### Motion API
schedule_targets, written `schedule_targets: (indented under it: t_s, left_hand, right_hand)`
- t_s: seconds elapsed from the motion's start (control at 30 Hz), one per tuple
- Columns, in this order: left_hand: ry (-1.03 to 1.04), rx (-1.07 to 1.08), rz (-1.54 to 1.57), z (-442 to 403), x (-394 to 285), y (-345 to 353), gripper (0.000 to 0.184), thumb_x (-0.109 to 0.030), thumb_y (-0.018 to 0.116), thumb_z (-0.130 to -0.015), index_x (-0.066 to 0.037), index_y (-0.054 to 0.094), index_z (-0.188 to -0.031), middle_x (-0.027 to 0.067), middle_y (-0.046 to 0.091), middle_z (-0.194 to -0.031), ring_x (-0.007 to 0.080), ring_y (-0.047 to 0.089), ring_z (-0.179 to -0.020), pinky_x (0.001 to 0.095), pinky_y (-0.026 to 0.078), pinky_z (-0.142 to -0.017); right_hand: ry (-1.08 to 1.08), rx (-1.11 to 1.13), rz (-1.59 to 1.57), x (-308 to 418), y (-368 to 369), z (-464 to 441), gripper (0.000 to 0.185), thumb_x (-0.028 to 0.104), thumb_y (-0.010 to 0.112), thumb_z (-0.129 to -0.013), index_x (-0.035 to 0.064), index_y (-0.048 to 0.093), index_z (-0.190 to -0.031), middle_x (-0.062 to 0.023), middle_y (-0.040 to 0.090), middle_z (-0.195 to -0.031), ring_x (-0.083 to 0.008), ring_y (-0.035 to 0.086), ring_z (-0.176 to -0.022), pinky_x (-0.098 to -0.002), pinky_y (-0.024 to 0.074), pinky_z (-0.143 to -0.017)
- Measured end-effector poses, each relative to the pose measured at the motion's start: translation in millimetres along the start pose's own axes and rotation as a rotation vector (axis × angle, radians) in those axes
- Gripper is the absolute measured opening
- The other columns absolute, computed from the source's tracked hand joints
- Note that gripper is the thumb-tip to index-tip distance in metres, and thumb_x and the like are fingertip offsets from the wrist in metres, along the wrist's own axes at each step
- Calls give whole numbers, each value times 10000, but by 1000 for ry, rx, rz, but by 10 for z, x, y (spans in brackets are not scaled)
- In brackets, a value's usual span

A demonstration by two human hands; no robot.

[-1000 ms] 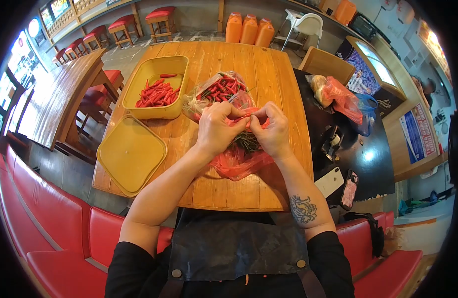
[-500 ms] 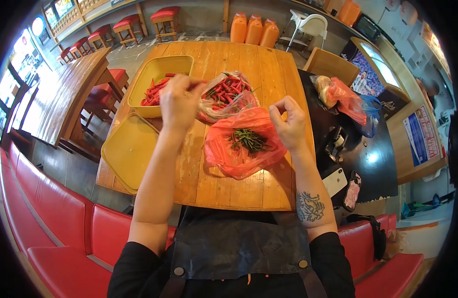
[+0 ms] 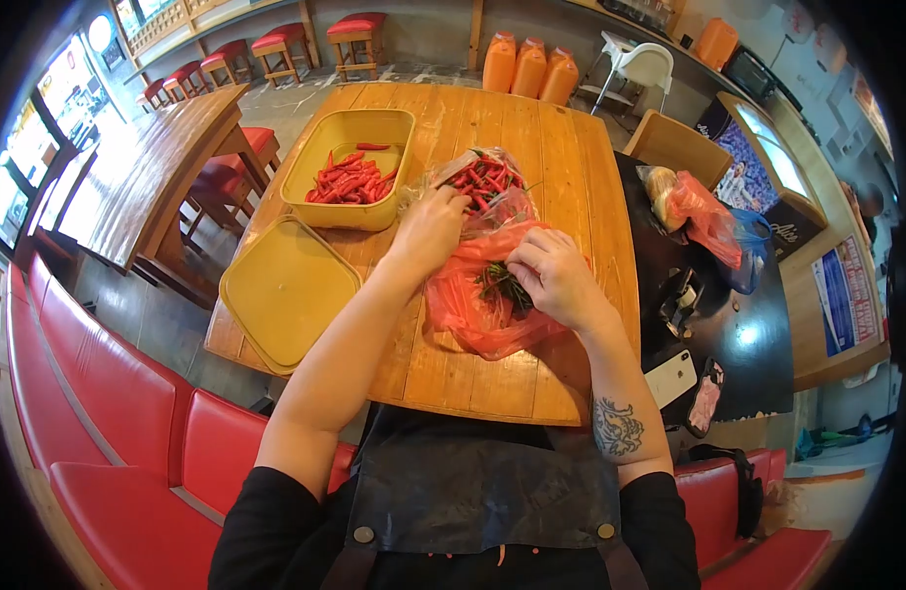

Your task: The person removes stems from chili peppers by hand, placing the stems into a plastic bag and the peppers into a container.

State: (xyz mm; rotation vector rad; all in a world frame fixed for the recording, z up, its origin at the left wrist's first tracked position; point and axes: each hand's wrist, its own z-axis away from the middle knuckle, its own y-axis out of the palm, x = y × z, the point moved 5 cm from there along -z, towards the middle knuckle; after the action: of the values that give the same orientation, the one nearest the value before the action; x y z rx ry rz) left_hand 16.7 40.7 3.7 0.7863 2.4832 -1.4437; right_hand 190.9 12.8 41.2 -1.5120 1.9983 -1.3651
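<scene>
My left hand (image 3: 428, 231) is at the near left edge of the clear plastic bag of red chillies (image 3: 487, 184). Its fingers are curled and the fingertips are partly hidden, so what they grip cannot be made out. My right hand (image 3: 556, 280) is over a red plastic bag (image 3: 463, 320), closed in a pinch beside the pile of green chilli stems (image 3: 502, 282); anything between the fingertips is too small to name. Left of the bags stands a yellow tub (image 3: 404, 147) holding loose red chillies (image 3: 350, 182).
The tub's yellow lid (image 3: 288, 300) lies flat on the wooden table (image 3: 399, 364), left of my left forearm. On a dark table at right are a phone (image 3: 671, 379), a pink-cased item (image 3: 705, 396) and plastic bags (image 3: 703, 216). Red bench seats (image 3: 138, 393) are behind.
My left hand has moved from beside the yellow tub right to the clear bag. My right hand has come left and down over the stems. The view has shifted slightly.
</scene>
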Motion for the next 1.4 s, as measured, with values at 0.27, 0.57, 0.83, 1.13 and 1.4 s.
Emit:
schedule_targets:
  t_s: [0.27, 0.57, 0.83, 1.13, 1.4]
  left_hand:
    - [-143, 75, -154, -71, 87, -3, 179, -154, 646, -797, -38, 675, -931, 130, 625, -986, 309, 536, -1035, 415, 413, -899]
    - [-151, -278, 374, -103, 78, -195, 108, -57, 672, -783, 3, 677, -872, 113, 609, -804, 224, 604, -708, 308, 477, -663]
    - [168, -164, 524, 28, -597, -366, 114, -13, 696, -764, -18, 680, -877, 80, 628, -835, 199, 610, -751, 289, 479, -671]
    - [-118, 81, 904, 99, -566, -81, 334, -56, 697, -815, -50, 569, -1123, 32, 638, -894, 93, 596, -826, 263, 497, -739]
    - [-177, 87, 738, 86, -496, -105, 228, -110, 724, -776, -1, 638, -956, 111, 646, -920, 172, 631, -816, 300, 503, -712]
  right_hand:
    - [15, 19, -27, 29, 30, 4, 109, 79, 620, -780, 88, 625, -889, -63, 560, -844, -253, 554, -866, -360, 402, -829]
    - [75, -107, -7, -4, -52, -11, 152, 75, 661, -756, 76, 618, -901, -73, 562, -846, -277, 561, -843, -380, 425, -785]
    - [203, -370, -62, -56, -202, -25, 207, 46, 680, -756, 73, 620, -952, -89, 553, -830, -279, 576, -745, -376, 450, -665]
    - [461, -318, -713, -240, -16, 43, 187, 12, 666, -813, 46, 592, -981, -61, 635, -863, -139, 627, -792, -262, 488, -664]
    - [513, -281, -866, -308, 10, 61, 62, 26, 647, -842, 31, 628, -901, -33, 634, -847, -87, 592, -751, -211, 467, -662]
